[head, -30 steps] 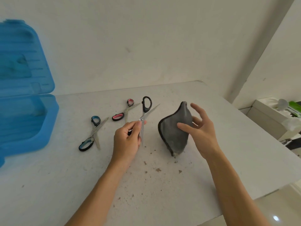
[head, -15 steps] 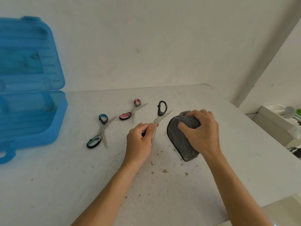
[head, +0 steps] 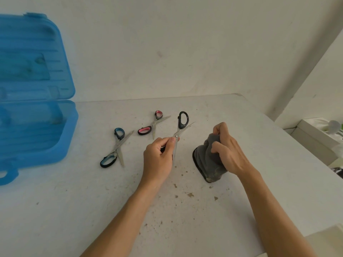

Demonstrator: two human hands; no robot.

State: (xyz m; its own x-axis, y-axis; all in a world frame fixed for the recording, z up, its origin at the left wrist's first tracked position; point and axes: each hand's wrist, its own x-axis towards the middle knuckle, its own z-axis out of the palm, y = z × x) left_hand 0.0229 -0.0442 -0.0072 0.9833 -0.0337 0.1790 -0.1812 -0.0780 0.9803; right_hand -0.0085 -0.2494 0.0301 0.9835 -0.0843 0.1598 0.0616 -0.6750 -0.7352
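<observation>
My left hand (head: 157, 160) grips black-handled scissors (head: 181, 127) by one handle, blades spread open, above the white table (head: 185, 210). To its right, my right hand (head: 226, 149) clutches the bunched top of a grey cloth (head: 206, 162), whose dark-edged lower end rests on the table. Two more pairs lie open on the table: blue-handled scissors (head: 116, 147) at the left and pink-handled scissors (head: 152, 123) behind my left hand.
An open blue plastic case (head: 35, 108) stands at the left, lid leaning on the wall. Brown crumbs (head: 189, 194) dot the table before the cloth. The table's right edge drops to white boxes (head: 315, 138) on the floor.
My right hand went from open beside the upright cloth to closing over its top and crumpling it down. My left hand kept hold of the black scissors. The view shifted slightly.
</observation>
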